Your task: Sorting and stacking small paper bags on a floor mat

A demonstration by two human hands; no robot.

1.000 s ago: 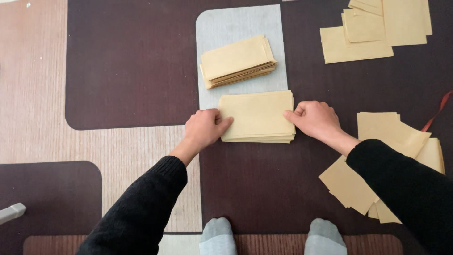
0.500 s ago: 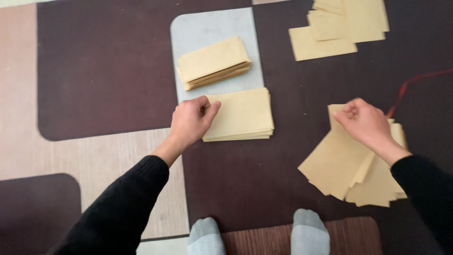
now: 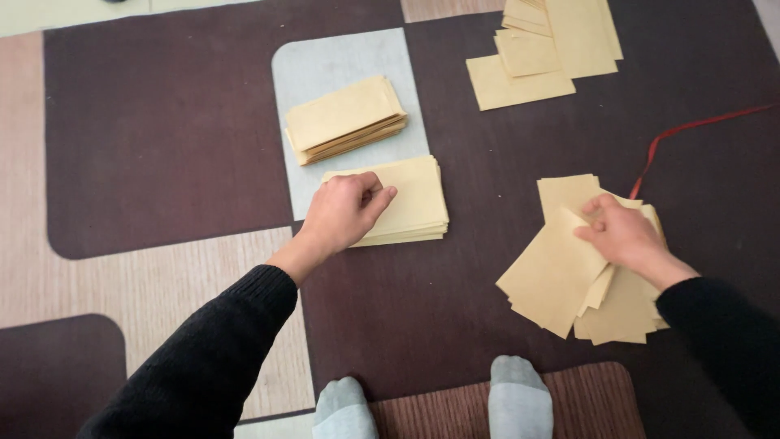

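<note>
My left hand point(image 3: 344, 211) rests with curled fingers on a neat stack of tan paper envelopes point(image 3: 414, 199) lying on the carpet. My right hand point(image 3: 621, 236) is over a loose, fanned pile of the same tan envelopes point(image 3: 561, 280) at the right, its fingers pinching the top sheet of the pile. A second tidy stack of envelopes point(image 3: 345, 118) lies a little beyond the first, on a pale grey patch of the carpet point(image 3: 341, 61).
More tan envelopes point(image 3: 552, 49) lie scattered at the top right. A thin red cord point(image 3: 691, 128) runs across the dark brown carpet at the right. My two grey-socked feet point(image 3: 431, 406) show at the bottom edge.
My right hand left the neat stack and moved right to the loose pile, where it now pinches a sheet. My left hand stayed on the stack.
</note>
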